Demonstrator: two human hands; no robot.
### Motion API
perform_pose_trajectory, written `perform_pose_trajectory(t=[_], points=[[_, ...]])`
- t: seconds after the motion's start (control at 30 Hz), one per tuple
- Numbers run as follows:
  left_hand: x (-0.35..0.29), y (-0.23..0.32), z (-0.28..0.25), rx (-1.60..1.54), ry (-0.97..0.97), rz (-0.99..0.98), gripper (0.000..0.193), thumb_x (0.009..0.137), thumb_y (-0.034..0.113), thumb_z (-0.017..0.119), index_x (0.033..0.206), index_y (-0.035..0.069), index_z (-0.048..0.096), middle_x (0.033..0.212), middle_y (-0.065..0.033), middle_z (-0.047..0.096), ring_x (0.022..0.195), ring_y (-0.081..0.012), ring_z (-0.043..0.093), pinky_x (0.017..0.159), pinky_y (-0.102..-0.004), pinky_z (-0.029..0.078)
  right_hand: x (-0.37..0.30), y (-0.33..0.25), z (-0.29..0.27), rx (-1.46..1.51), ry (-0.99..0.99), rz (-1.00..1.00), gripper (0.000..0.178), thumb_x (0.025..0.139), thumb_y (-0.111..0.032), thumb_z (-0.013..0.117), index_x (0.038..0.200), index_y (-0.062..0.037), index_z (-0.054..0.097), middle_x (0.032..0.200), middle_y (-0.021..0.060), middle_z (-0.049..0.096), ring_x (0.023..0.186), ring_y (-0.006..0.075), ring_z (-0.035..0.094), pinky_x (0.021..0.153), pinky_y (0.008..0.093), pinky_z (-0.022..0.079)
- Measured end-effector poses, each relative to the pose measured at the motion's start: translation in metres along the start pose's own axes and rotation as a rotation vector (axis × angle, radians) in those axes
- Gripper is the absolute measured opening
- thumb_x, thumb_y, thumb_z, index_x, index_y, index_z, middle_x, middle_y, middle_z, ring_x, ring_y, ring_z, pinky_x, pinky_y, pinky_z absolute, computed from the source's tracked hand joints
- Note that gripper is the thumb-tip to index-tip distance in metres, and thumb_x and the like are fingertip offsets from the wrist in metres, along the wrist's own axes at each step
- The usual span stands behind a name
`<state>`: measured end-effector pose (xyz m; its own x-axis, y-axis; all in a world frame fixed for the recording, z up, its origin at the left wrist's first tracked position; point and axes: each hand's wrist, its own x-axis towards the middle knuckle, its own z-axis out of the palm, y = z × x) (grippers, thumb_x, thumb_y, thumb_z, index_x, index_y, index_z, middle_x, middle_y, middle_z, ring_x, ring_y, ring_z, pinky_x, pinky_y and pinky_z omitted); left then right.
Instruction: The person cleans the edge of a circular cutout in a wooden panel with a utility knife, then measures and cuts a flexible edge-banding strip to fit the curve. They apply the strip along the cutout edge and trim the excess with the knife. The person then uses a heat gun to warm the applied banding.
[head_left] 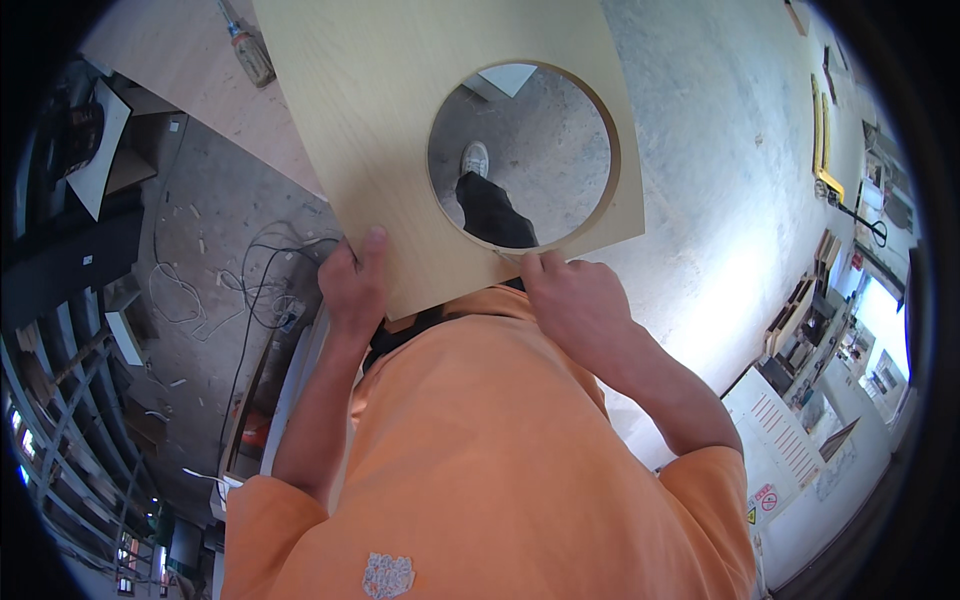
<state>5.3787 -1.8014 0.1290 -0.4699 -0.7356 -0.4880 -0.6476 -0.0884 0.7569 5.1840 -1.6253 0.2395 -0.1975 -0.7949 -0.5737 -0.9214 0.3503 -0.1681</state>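
My left grip (352, 285) clasps the wood-grain panel (350, 150) along its left edge, likely for stability; I cannot tell whether my right grip (578, 300), near the cutout rim (614, 165), grasps anything.

My board (345, 130) is pale yellowish tan, streaked with fine wood grain. My shirt (470, 420) is orange with a pale, speckled patch (388, 576), my trouser leg (492, 214) black, my shoe (475, 158) whitish. The floor (205, 240) is mottled grey.
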Motion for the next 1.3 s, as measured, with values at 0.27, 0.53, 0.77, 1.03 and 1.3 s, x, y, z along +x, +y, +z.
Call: perform_pose_trajectory(t=[0.27,0.53,0.77,1.03,1.3], points=[[-0.006,0.01,0.01,-0.139,0.086,-0.027,0.05,0.102,0.04,0.062,0.124,-0.005,0.066,0.108,-0.0202,0.074,0.1,-0.0294,0.072,0.091,-0.0386,0.052,0.012,-0.003,-0.003,-0.02,-0.027,-0.055,0.01,0.085,-0.007,0.062,0.089,-0.0013,0.055,0.074,0.0142,0.062,0.058,0.0308,0.07,0.05,0.0404,0.055],[-0.005,0.011,0.016,-0.244,0.103,-0.016,0.046,0.103,0.03,0.063,0.129,-0.008,0.062,0.118,-0.0204,0.072,0.109,-0.0293,0.068,0.098,-0.0387,0.049,0.017,0.0,0.002,-0.011,-0.048,-0.105,0.01,0.085,-0.006,0.061,0.088,0.0005,0.054,0.071,0.0162,0.063,0.058,0.0315,0.07,0.05,0.0419,0.055],[-0.004,0.006,0.018,-0.246,0.084,0.055,0.043,0.102,0.026,0.064,0.129,-0.007,0.061,0.117,-0.0211,0.072,0.107,-0.0318,0.069,0.097,-0.0396,0.05,0.03,0.022,-0.002,-0.089,-0.064,-0.289,0.013,0.086,-0.01,0.062,0.088,0.0016,0.058,0.071,0.0153,0.064,0.061,0.0306,0.069,0.053,0.0421,0.055],[-0.003,0.015,0.014,-0.18,0.134,0.029,0.048,0.103,0.037,0.062,0.123,-0.007,0.067,0.108,-0.0179,0.075,0.099,-0.0248,0.071,0.092,-0.0366,0.051,0.042,0.038,-0.02,-0.372,-0.034,-0.538,0.015,0.082,-0.015,0.067,0.085,-0.0055,0.056,0.072,0.0061,0.058,0.059,0.0214,0.064,0.058,0.0337,0.05],[-0.005,0.017,0.015,-0.196,0.116,-0.044,0.047,0.103,0.037,0.062,0.122,-0.006,0.068,0.107,-0.0176,0.076,0.099,-0.0253,0.071,0.091,-0.0368,0.051,0.069,0.059,-0.033,-0.528,0.114,-0.782,0.008,0.087,-0.015,0.065,0.086,-0.0094,0.06,0.072,0.0027,0.061,0.064,0.02,0.065,0.064,0.0332,0.047]])
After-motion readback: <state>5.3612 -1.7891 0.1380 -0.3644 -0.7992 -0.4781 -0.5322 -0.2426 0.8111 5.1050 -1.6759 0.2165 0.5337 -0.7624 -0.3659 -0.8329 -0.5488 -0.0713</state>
